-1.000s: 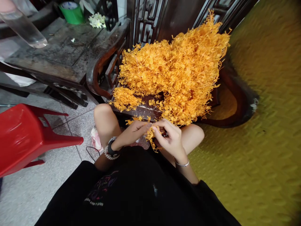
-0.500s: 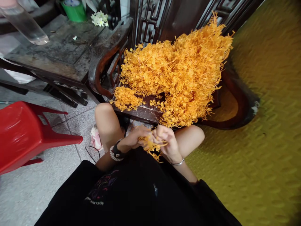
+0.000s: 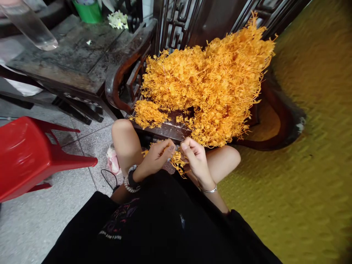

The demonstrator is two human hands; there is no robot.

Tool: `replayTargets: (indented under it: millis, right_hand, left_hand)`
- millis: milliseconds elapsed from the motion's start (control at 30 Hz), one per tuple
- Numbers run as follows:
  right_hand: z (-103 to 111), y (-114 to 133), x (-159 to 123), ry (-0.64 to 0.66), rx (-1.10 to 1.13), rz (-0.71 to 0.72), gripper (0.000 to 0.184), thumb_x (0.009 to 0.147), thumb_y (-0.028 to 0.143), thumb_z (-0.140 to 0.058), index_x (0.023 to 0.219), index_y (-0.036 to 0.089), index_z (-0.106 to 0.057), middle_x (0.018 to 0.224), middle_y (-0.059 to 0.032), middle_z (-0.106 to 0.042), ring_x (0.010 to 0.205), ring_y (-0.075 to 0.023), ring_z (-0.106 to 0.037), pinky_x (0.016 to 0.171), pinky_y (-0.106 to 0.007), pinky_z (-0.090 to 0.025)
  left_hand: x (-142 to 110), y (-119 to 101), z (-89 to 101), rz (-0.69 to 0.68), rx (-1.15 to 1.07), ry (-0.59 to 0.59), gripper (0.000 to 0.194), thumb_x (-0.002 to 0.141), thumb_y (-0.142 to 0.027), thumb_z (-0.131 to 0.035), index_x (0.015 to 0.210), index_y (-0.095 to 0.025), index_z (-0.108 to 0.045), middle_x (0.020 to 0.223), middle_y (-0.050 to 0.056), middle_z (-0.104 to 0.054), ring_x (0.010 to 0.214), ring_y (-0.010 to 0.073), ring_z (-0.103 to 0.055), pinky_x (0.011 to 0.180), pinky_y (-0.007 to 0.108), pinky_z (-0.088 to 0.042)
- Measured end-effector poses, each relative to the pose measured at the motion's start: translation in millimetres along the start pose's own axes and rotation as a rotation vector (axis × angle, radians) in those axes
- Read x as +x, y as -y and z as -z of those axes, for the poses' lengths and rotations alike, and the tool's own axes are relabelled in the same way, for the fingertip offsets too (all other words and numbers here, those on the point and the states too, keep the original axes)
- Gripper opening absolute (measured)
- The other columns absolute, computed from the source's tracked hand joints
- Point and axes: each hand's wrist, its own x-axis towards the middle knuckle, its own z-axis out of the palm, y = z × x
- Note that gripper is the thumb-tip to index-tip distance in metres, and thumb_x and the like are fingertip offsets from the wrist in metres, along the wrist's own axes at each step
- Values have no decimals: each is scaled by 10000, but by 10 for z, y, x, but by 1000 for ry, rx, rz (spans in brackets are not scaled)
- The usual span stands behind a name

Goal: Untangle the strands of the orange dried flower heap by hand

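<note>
My left hand (image 3: 156,157), with a dark watch and a beaded bracelet at its wrist, is closed with fingertips pinched on orange plastic flower strands. Opposite it, a short gap away, my right hand (image 3: 195,158) is also closed, thumb pressed against the fingers on the same kind of strands. A small bunch of orange plastic flower strands (image 3: 178,160) dangles between the two hands, above my lap. More of it sticks out behind my left hand. Just beyond my knees, a large heap of the same orange pieces (image 3: 214,80) covers a dark wooden chair (image 3: 176,130), with a smaller clump (image 3: 150,114) at its left.
To the left stands a dark wooden table (image 3: 79,55) bearing a clear bottle (image 3: 41,33), a green container (image 3: 89,13) and pale flowers (image 3: 118,20). A red plastic stool (image 3: 27,154) is on the tiled floor. A yellow textured surface (image 3: 288,205) lies at right.
My hands have drawn slightly apart and forward, the left one more turned. The strands between them now hang in the gap.
</note>
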Motion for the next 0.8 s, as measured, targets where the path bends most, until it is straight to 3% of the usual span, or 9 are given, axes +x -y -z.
replayTargets:
  millis: [133, 267, 400, 467, 600, 800]
  right_hand:
    - [-23, 19, 24, -24, -128, 39, 342, 883, 380, -533, 629, 201, -389, 525, 73, -336, 456, -67, -270, 455, -239, -218]
    - [-28, 12, 29, -95, -283, 99, 332, 899, 351, -516, 632, 194, -395, 572, 58, -356, 513, -77, -308, 497, -242, -258]
    - [-4, 44, -6, -167, -369, 121, 302, 920, 330, -482, 662, 197, -399, 592, 56, -350, 534, -85, -320, 519, -243, -274]
    - [25, 78, -35, -118, -431, 112, 276, 921, 317, -484, 683, 197, -411, 604, 53, -371, 544, -88, -343, 535, -244, -290]
    - [84, 132, -91, 125, -583, 91, 238, 922, 291, -485, 709, 191, -454, 665, 27, -458, 625, -108, -439, 621, -252, -348]
    - [71, 143, -155, 271, -468, 107, 297, 973, 301, -349, 739, 191, -496, 711, -7, -503, 690, -135, -476, 665, -268, -378]
  left_hand:
    - [-4, -12, 8, -77, 78, 19, 311, 900, -435, -419, 729, -179, -467, 567, -61, -399, 499, 75, -348, 520, 217, -268]
    - [14, -87, 3, 3, 232, 35, 342, 802, -482, -552, 682, -177, -454, 573, -61, -405, 531, 81, -356, 532, 221, -267]
    - [24, -143, 7, 48, 166, 119, 339, 892, -407, -446, 649, -171, -434, 570, -50, -387, 537, 84, -358, 543, 228, -276]
    - [21, -126, 11, 57, 49, 95, 351, 915, -397, -408, 648, -171, -425, 575, -43, -380, 539, 87, -356, 538, 230, -278]
    - [11, -52, -4, 66, -101, 29, 361, 907, -405, -440, 635, -168, -437, 580, -36, -382, 550, 91, -354, 534, 229, -282]
    - [18, -27, -36, 93, -157, -33, 361, 890, -422, -476, 642, -159, -493, 586, -33, -424, 556, 88, -375, 529, 220, -300]
